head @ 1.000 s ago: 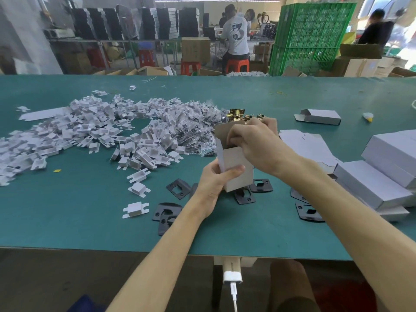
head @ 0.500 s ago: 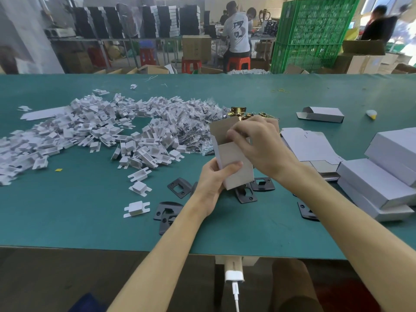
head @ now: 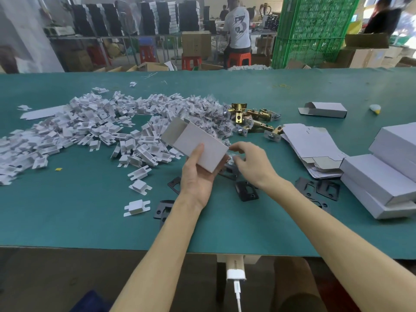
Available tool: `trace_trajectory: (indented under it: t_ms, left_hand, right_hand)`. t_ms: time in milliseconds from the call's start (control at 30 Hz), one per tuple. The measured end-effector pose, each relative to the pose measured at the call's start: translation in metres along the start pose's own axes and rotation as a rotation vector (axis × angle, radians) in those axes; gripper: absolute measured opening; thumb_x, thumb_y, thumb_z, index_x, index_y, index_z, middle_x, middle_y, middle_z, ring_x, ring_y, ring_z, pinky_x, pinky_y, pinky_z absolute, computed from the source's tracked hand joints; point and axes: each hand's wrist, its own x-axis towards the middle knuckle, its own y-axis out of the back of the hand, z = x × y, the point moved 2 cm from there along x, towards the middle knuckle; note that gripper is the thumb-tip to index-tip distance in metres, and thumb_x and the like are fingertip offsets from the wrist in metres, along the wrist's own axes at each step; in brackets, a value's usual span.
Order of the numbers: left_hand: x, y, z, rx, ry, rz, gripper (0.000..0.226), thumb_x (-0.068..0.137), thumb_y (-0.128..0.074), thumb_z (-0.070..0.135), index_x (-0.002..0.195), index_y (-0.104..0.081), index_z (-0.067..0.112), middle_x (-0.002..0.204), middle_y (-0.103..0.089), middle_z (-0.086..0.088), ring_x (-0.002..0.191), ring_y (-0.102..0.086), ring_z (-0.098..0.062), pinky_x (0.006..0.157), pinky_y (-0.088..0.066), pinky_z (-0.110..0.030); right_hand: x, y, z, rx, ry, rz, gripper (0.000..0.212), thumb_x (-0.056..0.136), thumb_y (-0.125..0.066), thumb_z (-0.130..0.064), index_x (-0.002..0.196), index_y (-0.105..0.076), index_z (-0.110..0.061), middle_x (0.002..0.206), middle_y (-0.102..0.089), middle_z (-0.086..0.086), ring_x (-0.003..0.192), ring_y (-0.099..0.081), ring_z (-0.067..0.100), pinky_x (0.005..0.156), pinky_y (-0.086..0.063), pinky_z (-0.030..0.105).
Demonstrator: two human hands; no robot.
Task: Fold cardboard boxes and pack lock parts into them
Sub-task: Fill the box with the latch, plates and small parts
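Note:
My left hand (head: 195,179) grips a small white cardboard box (head: 195,143), tilted, with its open end pointing up and to the left. Just right of the box my right hand (head: 249,163) hovers low over the table with loosely curved fingers and nothing visibly in them. Black strike plates (head: 246,191) lie under and around both hands. Brass lock latches (head: 254,118) sit in a heap behind the box. Small clear bags of screws (head: 209,113) lie beside them.
A wide pile of white folded inserts (head: 78,129) covers the left of the green table (head: 90,210). Flat box blanks (head: 310,143) and stacked closed white boxes (head: 382,176) sit at the right. One half-folded box (head: 324,109) lies farther back. People work in the background.
My right hand left the top of the box and dropped to the table at its right. My left hand tipped the upright box over so its open end faces up-left.

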Motion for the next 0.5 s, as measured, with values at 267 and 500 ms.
trace_trajectory:
  t_ms: [267, 500]
  left_hand:
    - [-0.003, -0.006, 0.0, 0.042, 0.02, 0.009, 0.038, 0.098, -0.063, 0.018, 0.131, -0.058, 0.001, 0.104, -0.073, -0.018, 0.096, -0.069, -0.03, 0.086, -0.061, -0.042]
    - [-0.002, -0.005, -0.002, 0.034, 0.036, -0.008, 0.039, 0.097, -0.063, 0.016, 0.132, -0.058, 0.0, 0.108, -0.071, -0.02, 0.102, -0.067, -0.034, 0.098, -0.055, -0.049]
  right_hand:
    - [0.01, -0.02, -0.003, -0.249, 0.0, -0.018, 0.019, 0.092, -0.05, -0.002, 0.094, -0.067, -0.011, 0.107, -0.071, 0.015, 0.106, -0.055, 0.042, 0.08, -0.043, 0.043]
    - [0.018, -0.024, 0.0, -0.311, -0.04, 0.046, 0.007, 0.094, -0.058, -0.017, 0.093, -0.064, -0.013, 0.103, -0.068, 0.012, 0.106, -0.054, 0.039, 0.081, -0.034, 0.043]
